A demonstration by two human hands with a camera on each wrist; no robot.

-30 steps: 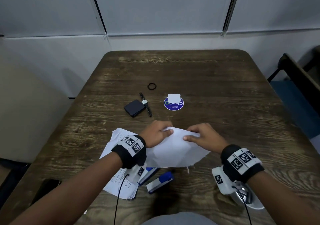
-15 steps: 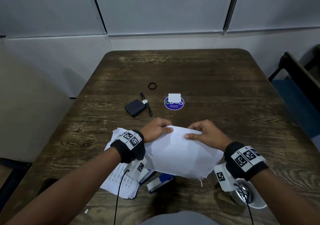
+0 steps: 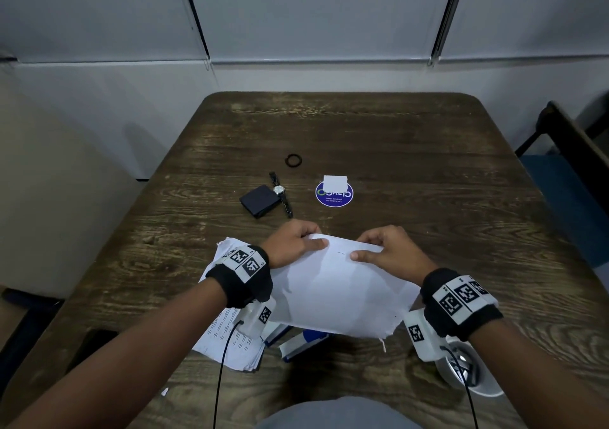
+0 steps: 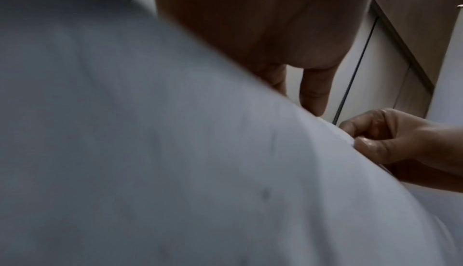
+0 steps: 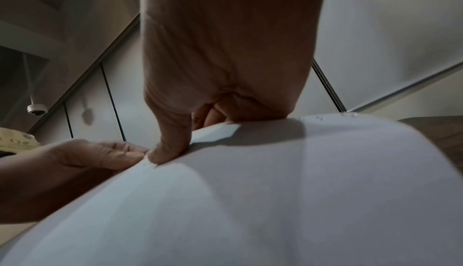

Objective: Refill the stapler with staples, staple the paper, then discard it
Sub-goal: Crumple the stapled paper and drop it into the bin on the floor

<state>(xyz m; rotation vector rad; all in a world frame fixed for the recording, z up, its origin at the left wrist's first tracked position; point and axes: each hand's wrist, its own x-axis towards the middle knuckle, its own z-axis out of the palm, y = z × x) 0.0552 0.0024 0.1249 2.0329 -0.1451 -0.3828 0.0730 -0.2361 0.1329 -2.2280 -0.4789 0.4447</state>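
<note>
A white sheet of paper is held above the table by its far edge. My left hand pinches the left part of that edge, and my right hand pinches the right part, thumb on top. Small staple marks show near the edge between the hands. The paper fills the left wrist view, and the paper fills most of the right wrist view, with my right thumb pressed on it. A blue and white stapler lies on the table under the sheet, partly hidden.
A stack of printed papers lies at the near left. A black wallet, a wristwatch, a black ring and a round blue sticker with a white card sit mid-table. A white bin stands near my right wrist.
The crumpled, bunched sheet has been spread flatter and wider. Both hands moved slightly away from me and apart, still holding its far edge.
</note>
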